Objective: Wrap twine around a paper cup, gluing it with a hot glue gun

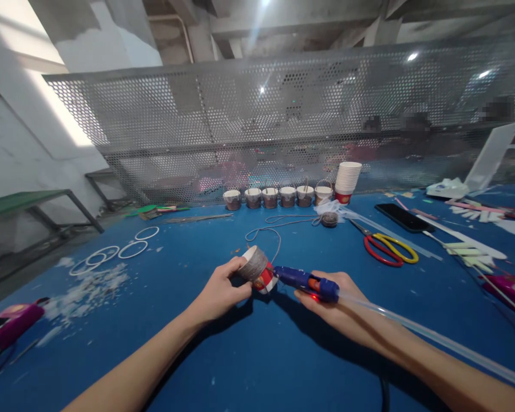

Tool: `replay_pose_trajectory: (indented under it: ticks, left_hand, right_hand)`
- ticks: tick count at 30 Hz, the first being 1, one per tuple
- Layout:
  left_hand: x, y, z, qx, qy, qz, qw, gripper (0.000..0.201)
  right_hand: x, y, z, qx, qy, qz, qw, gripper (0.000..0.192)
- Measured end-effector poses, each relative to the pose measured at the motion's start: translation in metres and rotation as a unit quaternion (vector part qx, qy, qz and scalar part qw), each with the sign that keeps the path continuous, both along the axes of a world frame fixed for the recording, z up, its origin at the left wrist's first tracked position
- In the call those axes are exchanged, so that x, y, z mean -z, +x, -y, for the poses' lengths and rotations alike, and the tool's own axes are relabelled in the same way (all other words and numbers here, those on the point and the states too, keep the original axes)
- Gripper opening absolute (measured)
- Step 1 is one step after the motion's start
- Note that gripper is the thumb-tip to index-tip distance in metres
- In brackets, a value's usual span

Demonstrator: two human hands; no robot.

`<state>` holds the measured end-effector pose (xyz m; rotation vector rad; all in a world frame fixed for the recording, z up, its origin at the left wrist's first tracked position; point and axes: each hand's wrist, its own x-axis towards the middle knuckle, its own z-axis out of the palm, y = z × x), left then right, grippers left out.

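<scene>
White rings (133, 249) lie flat on the desk (240, 372), well apart from my work. My left grip (224, 286) closes on the paper cup (265, 280) in front of me, tilting its mouth up-left, probably to present the uncovered red part beside the wound grey cord (254, 263). My right grip wraps (337, 317) the blue glue gun (298, 278), its nozzle aimed at the cup; I cannot tell whether they touch. Slack cord loops toward its ball (329, 219), seemingly to avoid tugging. Scissors (388, 248) rest rightward, handles nearer me, presumably for easy reach.
</scene>
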<state>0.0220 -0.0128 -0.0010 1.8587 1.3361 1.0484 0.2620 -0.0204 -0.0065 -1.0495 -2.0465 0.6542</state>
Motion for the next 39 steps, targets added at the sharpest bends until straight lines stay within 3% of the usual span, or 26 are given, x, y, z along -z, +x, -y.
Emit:
replay_pose_trajectory:
  ticks: [3,9,18,24,28,34,39]
  left_hand:
    - [0.002,-0.002,-0.001,0.014,0.001,-0.001,1.000,0.016]
    - [0.006,-0.007,-0.003,0.027,-0.008,0.001,1.000,0.014]
    - [0.000,-0.003,0.000,0.015,-0.015,-0.002,1.000,0.012]
    - [0.004,-0.008,-0.002,0.029,-0.007,-0.019,0.999,0.014]
    - [0.005,-0.007,-0.002,0.029,-0.012,-0.019,0.999,0.013]
    - [0.006,-0.009,-0.002,0.034,-0.020,-0.019,0.999,0.017]
    - [0.004,-0.007,-0.002,0.027,-0.023,-0.014,0.999,0.015]
  right_hand:
    - [-0.001,-0.001,0.002,-0.020,0.005,0.005,1.000,0.026]
    - [-0.004,-0.001,0.000,0.016,-0.024,-0.012,1.000,0.028]
    - [-0.009,-0.004,0.007,-0.017,0.016,0.015,1.000,0.027]
    - [-0.007,-0.001,0.000,0.010,-0.032,-0.004,0.999,0.026]
    - [-0.003,-0.002,0.001,-0.006,-0.018,-0.018,1.000,0.028]
    - [-0.016,0.000,0.003,-0.003,-0.103,-0.025,0.994,0.030]
    - [-0.017,-0.004,0.008,-0.011,-0.109,-0.021,0.994,0.030]
